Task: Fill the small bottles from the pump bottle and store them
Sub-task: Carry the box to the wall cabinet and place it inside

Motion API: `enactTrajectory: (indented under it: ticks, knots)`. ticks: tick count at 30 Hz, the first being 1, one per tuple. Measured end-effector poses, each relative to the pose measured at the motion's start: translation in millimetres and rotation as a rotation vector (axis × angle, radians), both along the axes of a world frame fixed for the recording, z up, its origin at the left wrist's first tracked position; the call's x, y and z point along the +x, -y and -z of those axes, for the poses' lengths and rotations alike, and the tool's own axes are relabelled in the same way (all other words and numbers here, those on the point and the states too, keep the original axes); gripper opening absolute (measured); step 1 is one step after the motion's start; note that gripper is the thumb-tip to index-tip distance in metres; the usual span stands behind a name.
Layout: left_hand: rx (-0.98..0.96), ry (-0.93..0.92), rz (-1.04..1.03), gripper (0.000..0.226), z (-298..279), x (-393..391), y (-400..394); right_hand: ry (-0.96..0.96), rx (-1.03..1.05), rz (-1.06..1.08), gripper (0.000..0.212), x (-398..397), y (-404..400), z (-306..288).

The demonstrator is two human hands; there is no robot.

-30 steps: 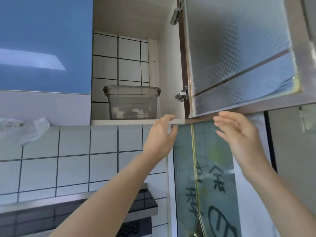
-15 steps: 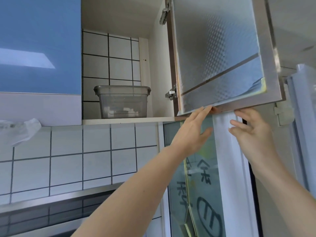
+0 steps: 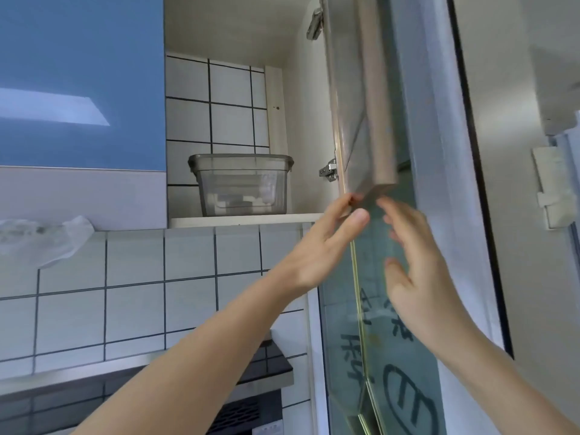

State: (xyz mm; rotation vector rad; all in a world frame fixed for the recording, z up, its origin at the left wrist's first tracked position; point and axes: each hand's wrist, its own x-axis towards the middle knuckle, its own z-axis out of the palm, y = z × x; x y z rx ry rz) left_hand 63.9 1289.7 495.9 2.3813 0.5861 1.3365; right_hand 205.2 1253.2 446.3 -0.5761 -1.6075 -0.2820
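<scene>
A clear lidded plastic container stands on the shelf of the open upper cabinet, with small white-capped bottles dimly visible inside. The pump bottle is not in view. The cabinet door, hinged at the right wall, shows nearly edge-on. My left hand reaches up with straight fingers, and its fingertips touch the door's bottom corner. My right hand is blurred, with fingers spread, just below the door's lower edge; whether it touches the door is unclear.
A shut blue cabinet door is to the left. A crumpled plastic bag hangs under it against the white tiled wall. A range hood sits below. A glass sliding door with dark lettering stands at the right.
The cabinet door has swung from face-on to nearly edge-on, toward the opening. My left hand moved right from the shelf edge to the door's bottom corner, and my right hand followed the door leftward.
</scene>
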Motion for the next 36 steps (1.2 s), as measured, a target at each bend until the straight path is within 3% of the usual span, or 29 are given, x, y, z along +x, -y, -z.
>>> enactTrajectory:
  ticks: [3, 7, 10, 12, 16, 17, 19, 20, 21, 23, 25, 36]
  knots:
    - [0.035, 0.142, 0.014, 0.062, 6.8, -30.0, -7.7, 0.147, -0.013, -0.027, 0.085, -19.7, -8.4, -7.7]
    - [-0.076, 0.339, -0.029, 0.073, 9.6, -64.1, -19.7, 0.134, -0.085, 0.047, 0.066, -42.1, -38.4, -25.7]
    - [-0.143, 0.444, -0.036, 0.053, 7.8, -82.5, -22.8, 0.173, -0.123, 0.131, 0.053, -57.5, -60.0, -32.7]
    - [-0.156, 0.581, -0.072, 0.053, 8.4, -97.6, -23.8, 0.21, -0.126, 0.18, 0.04, -70.7, -72.8, -28.9]
    - [0.082, 0.781, -0.296, 0.027, 10.0, -126.8, -19.7, 0.157, -0.072, 0.213, 0.021, -86.8, -85.9, -26.2]
    - [0.204, 0.794, -0.39, 0.041, 8.7, -131.7, -17.0, 0.133, -0.059, 0.202, 0.022, -86.2, -86.1, -30.4]
    - [0.585, 0.726, -0.652, 0.077, 4.8, -147.9, -21.6, 0.11, -0.055, 0.187, 0.029, -88.7, -89.6, -41.3]
    - [0.791, 0.638, -0.766, 0.084, 2.4, -154.6, -25.8, 0.109, -0.061, 0.184, 0.033, -90.1, -91.4, -45.0]
    - [0.959, 0.533, -0.845, 0.08, 0.3, -160.4, -30.2, 0.112, -0.063, 0.182, 0.036, -92.4, -94.5, -46.8]
    - [1.141, 0.353, -0.971, 0.048, -1.6, -170.9, -42.9, 0.136, -0.049, 0.202, 0.037, -98.1, -100.2, -45.1]
    - [1.218, 0.221, -1.116, 0.023, 1.3, -179.9, -57.4, 0.168, -0.013, 0.252, 0.039, -103.5, -106.5, -39.6]
    - [1.221, -0.067, -1.275, 0.015, 8.5, -220.2, -99.8, 0.243, 0.103, 0.398, 0.052, -127.5, -153.9, -28.3]
